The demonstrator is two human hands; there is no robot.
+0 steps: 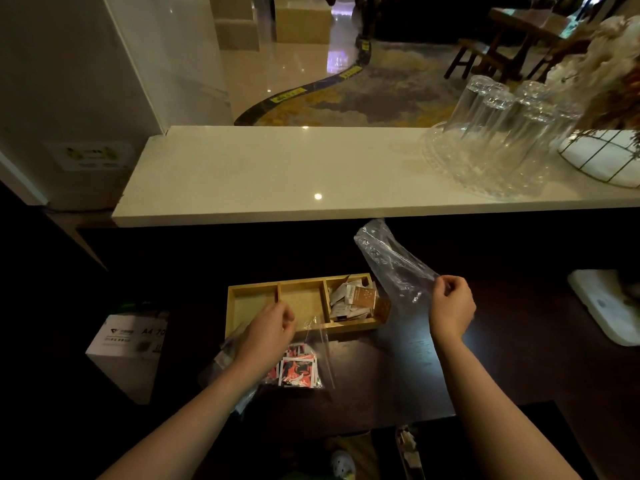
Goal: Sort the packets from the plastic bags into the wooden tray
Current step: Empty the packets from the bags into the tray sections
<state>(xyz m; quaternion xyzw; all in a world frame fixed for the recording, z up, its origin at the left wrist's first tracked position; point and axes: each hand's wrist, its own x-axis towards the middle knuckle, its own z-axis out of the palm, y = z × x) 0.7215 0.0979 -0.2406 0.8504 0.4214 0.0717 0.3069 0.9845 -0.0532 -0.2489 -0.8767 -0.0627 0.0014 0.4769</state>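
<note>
Wooden tray at frame centre, brown and white packets heaped in its right compartment. Right hand pinching an empty-looking clear plastic bag, held up right of centre. Left hand gripping, apparently, a second bag over red packets, lower centre.

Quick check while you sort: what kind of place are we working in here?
Likely a service counter in a hotel lobby or cafe. A raised white counter carries upturned glasses, a polished floor with wooden chairs lies beyond, and the tray holds drink-sachet-like packets.
</note>
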